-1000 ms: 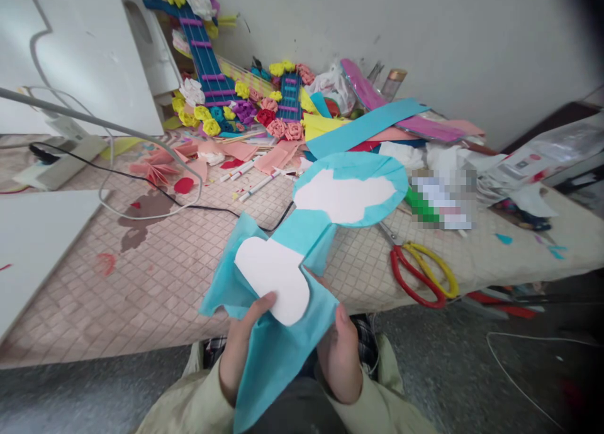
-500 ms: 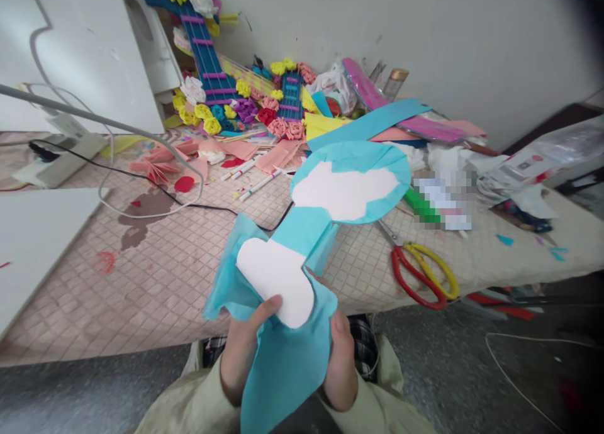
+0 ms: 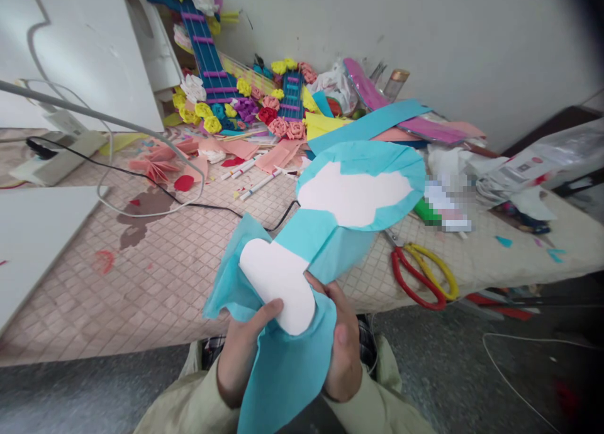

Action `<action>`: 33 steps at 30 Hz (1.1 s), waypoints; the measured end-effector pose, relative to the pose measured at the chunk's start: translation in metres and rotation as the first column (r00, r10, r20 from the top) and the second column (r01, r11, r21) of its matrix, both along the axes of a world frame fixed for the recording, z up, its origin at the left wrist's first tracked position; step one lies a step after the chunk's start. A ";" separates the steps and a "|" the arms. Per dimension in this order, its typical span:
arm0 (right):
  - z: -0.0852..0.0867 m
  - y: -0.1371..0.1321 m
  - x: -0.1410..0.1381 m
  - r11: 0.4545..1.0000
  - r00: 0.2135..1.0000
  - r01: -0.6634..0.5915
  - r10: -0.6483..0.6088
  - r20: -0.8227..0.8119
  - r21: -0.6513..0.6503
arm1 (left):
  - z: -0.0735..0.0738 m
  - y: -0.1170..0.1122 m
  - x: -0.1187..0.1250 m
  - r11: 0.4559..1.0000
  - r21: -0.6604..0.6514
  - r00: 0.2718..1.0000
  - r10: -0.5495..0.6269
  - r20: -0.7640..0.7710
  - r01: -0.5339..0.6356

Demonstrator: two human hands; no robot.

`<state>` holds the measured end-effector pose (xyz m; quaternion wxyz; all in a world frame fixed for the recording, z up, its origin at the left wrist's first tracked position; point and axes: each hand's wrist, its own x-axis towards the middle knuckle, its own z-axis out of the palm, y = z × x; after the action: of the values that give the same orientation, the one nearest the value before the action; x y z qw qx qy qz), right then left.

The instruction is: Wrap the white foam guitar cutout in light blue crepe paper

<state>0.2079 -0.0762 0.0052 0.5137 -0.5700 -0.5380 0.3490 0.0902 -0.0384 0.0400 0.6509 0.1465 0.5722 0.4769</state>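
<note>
A white cardboard cutout (image 3: 278, 283) with a rounded two-lobed near end is partly covered in light-blue crepe paper (image 3: 287, 377). Its far end is a wide oval with the paper folded over the rim and bare white board (image 3: 358, 195) in the middle. My left hand (image 3: 245, 343) grips the near end, thumb flat on the white face and the other fingers hidden beneath. At the right edge, my right hand (image 3: 342, 343) is closed around the loose crepe paper, with fingers up against the cutout's narrow part. Loose paper hangs down between my wrists.
Red-and-yellow-handled scissors (image 3: 419, 273) lie near the table's front edge. Several markers (image 3: 259, 185), coral paper scraps and a black cable (image 3: 212, 206) lie beyond my left hand. Two flower-decorated paper guitars (image 3: 212, 63) lean at the back. A white board (image 3: 42, 239) is at left.
The cutout's oval end has shifted slightly right and toward me. My right hand has moved up along the edge, and a crepe paper flap now spreads out right of the narrow part.
</note>
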 end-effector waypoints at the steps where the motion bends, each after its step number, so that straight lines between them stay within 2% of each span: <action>1: 0.000 0.000 0.002 0.999 0.999 -0.006 0.005 0.035 0.046 | 0.001 0.000 0.000 1.000 -0.002 1.000 0.002 0.001 -0.002; 3: -0.001 0.001 0.006 0.991 0.996 -0.049 0.039 0.084 0.126 | 0.002 0.000 0.000 1.000 -0.013 1.000 0.000 0.011 0.000; 5: -0.001 0.003 0.009 0.988 0.995 -0.090 0.082 0.065 0.127 | 0.000 -0.002 -0.001 1.000 -0.014 1.000 -0.009 0.023 0.009; 8: -0.002 0.006 0.009 0.991 0.971 -0.128 0.134 -0.200 0.044 | -0.006 -0.005 -0.002 1.000 0.012 0.996 -0.014 0.087 0.013; 11: -0.002 0.008 0.004 0.982 0.825 -0.180 0.123 -0.552 -0.049 | -0.012 -0.007 -0.003 1.000 0.015 0.983 -0.024 0.184 0.021; 12: -0.002 0.009 0.002 0.980 0.782 -0.184 0.101 -0.614 -0.073 | -0.013 -0.008 -0.004 0.999 0.003 0.979 -0.032 0.200 0.032; 14: -0.004 0.010 -0.002 0.977 0.751 -0.182 0.065 -0.657 -0.110 | -0.014 -0.008 -0.005 0.999 -0.029 0.979 -0.036 0.203 0.042; 16: -0.006 0.010 -0.005 0.978 0.767 -0.176 0.064 -0.639 -0.114 | -0.013 -0.008 -0.005 0.999 -0.040 0.984 -0.027 0.174 0.034; 18: -0.009 0.010 -0.006 0.989 0.822 -0.133 0.077 -0.565 -0.059 | -0.011 -0.007 -0.004 1.000 -0.019 0.994 -0.020 0.110 0.023; 21: -0.010 0.007 -0.002 0.995 0.934 -0.080 0.098 -0.344 0.066 | -0.008 -0.006 -0.002 0.999 0.014 1.000 -0.029 0.006 0.029; 23: -0.007 0.006 0.003 0.989 0.973 -0.080 0.104 -0.206 0.121 | -0.005 -0.005 -0.001 1.000 0.000 0.999 -0.028 -0.030 0.029; 26: -0.002 0.005 0.013 0.978 0.989 -0.137 0.145 -0.040 0.154 | -0.004 -0.004 -0.002 0.999 -0.027 0.998 -0.031 -0.050 0.029; 29: -0.002 0.006 0.018 0.966 0.975 -0.220 0.213 0.068 0.132 | -0.006 -0.006 -0.004 0.998 -0.049 0.999 -0.046 -0.022 0.044; 33: -0.014 0.006 0.012 0.978 0.983 -0.183 0.184 0.001 0.096 | -0.011 -0.008 -0.006 0.999 -0.028 0.998 -0.015 0.054 0.017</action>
<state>0.2202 -0.0707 -0.0088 0.5080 -0.4912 -0.6024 0.3711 0.0846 -0.0459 0.0292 0.6719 0.1288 0.5599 0.4673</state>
